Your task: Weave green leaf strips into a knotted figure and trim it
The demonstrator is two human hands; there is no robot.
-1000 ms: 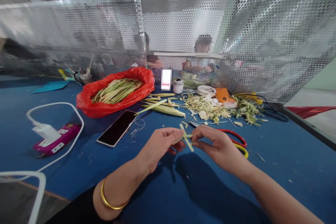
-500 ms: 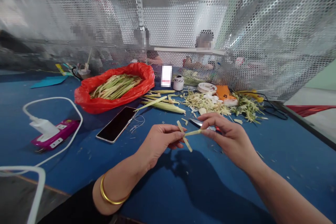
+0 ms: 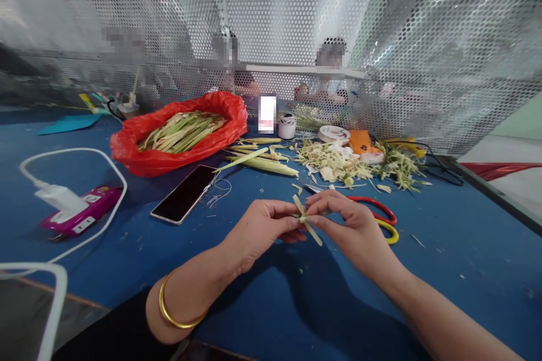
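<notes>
Blue cloth covers the table [image 3: 296, 304], and just above it, near the front middle, both hands meet on a pair of thin pale-green leaf strips [image 3: 314, 233] that cross one another; the left hand [image 3: 262, 225] pinches the crossing from its side with thumb and forefinger closed tight, the other fingers curled under; the right hand [image 3: 347, 225] pinches the same spot from the other side, fingertips narrow on the strips, so the two grips nearly touch; a gold bangle [image 3: 169, 310] sits on the left wrist.

Just behind the right hand lie scissors [image 3: 383, 219] with red and yellow handles, flat on the table; further back is a heap of scraps [image 3: 339, 166], a few whole stalks [image 3: 266, 164], and a red bag [image 3: 139, 158] full of green strips; a phone [image 3: 184, 193] lies left of the hands, and well to the left a pink charger [image 3: 78, 215] with a white cable [image 3: 84, 152].

The strips look thin and brittle, and I judge that a hard tug could snap or split one at the crossing; because so little of each strip is gripped, a loosened pinch could let the crossing slip apart; the scissors lie close enough that the right wrist could knock them.
</notes>
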